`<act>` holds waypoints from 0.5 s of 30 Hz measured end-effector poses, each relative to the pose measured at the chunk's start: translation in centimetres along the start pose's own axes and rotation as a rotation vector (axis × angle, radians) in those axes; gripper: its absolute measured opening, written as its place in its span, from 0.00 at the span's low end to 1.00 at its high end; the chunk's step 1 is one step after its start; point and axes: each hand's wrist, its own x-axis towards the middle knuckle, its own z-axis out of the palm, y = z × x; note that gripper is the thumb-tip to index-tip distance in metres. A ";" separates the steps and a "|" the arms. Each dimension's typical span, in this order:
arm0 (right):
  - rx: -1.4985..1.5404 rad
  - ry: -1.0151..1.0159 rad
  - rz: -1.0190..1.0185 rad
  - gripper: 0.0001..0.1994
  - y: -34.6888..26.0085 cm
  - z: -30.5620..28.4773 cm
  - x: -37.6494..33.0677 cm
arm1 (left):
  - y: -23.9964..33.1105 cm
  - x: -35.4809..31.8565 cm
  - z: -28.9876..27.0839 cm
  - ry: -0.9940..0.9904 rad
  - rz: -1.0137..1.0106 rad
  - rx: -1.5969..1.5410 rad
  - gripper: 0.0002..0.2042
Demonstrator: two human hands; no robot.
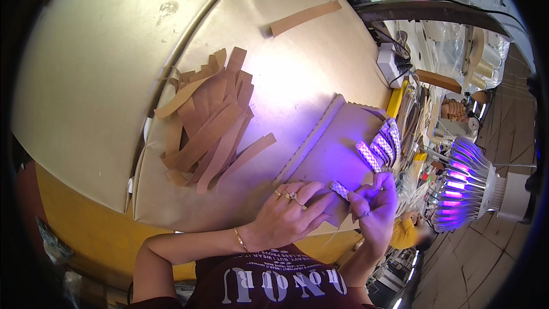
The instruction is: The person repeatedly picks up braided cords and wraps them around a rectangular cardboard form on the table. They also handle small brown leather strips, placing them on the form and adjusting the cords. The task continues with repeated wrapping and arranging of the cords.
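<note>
My right hand (376,209) pinches a short braided cord (338,189), pale and patterned, its free end pointing left. Just left of it is my left hand (291,212), wearing rings and a bracelet; its fingers are bent together toward the cord, and what lies between the fingertips is hidden. A thin pale thread hangs below the hands. Beyond my right hand, a bundle of similar braided cords (384,144) lies on a flat cardboard piece (320,147) with a corrugated edge, lit violet.
A heap of brown flat strips (211,117) lies left of the cardboard, and a single brown strip (306,18) farther off on the cushioned tabletop (97,80). A finned lamp (462,184) glows violet at the right. A white power box (390,64) and cables stand at the far edge.
</note>
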 end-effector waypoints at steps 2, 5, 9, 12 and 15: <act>-0.015 0.001 -0.011 0.19 0.1 0.1 0.0 | 0.0 0.0 0.0 0.003 0.000 -0.002 0.19; -0.027 0.005 -0.027 0.19 0.1 0.2 0.0 | 0.0 0.0 0.0 0.003 -0.001 -0.003 0.20; -0.059 0.011 -0.029 0.19 0.1 0.2 0.0 | 0.0 0.1 -0.1 0.005 -0.004 -0.008 0.20; -0.071 0.007 -0.038 0.19 0.0 0.3 -0.1 | 0.0 0.1 -0.1 0.001 -0.006 -0.013 0.20; -0.077 0.021 -0.039 0.19 0.0 0.4 -0.1 | 0.0 0.1 0.0 -0.006 -0.012 -0.024 0.20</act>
